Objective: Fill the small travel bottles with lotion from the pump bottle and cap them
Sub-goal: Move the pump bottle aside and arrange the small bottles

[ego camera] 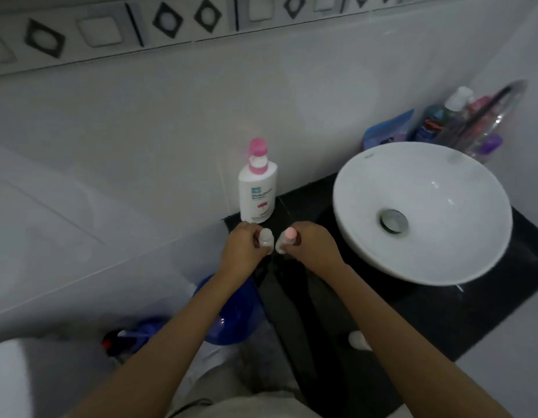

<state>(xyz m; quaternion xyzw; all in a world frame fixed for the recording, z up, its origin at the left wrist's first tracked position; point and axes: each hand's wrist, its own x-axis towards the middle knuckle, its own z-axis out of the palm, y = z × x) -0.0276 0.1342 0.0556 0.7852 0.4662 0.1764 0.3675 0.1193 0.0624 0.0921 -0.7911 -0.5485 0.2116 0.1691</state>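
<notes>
While held side by side above the near-left corner of the black worktop point(442, 321), two small travel bottles, each in its own grip. Left hand point(242, 251) curled round a clear travel bottle point(266, 240), long axis near upright, pale cap end toward the camera and slightly toward 12 o'clock. Right hand point(313, 245) curled round the second travel bottle point(287, 239), pink cap uppermost, long axis tilted so that the base leans toward 8 o'clock, close to the first bottle; touching or not, cannot tell. Both grips closed on their bottles, fingers wrapped round the bodies, knuckles facing each other.

At 12 o'clock from the hands, just beyond them, the white pump bottle point(257, 188) standing upright on the far-left edge of the worktop against the tiled wall, pink pump head on top, label facing the camera. At 3 o'clock, a white round basin point(421, 212) resting on the worktop, metal drain in its middle. Behind the basin at 1 o'clock, a clear rack point(485, 128) crowded with toiletry bottles, blurred. Below the left forearm at 7 o'clock, a blue bucket point(231, 315) on the floor. Near the right forearm, on the worktop's front edge, a small white object point(358, 339), too blurred to name.
</notes>
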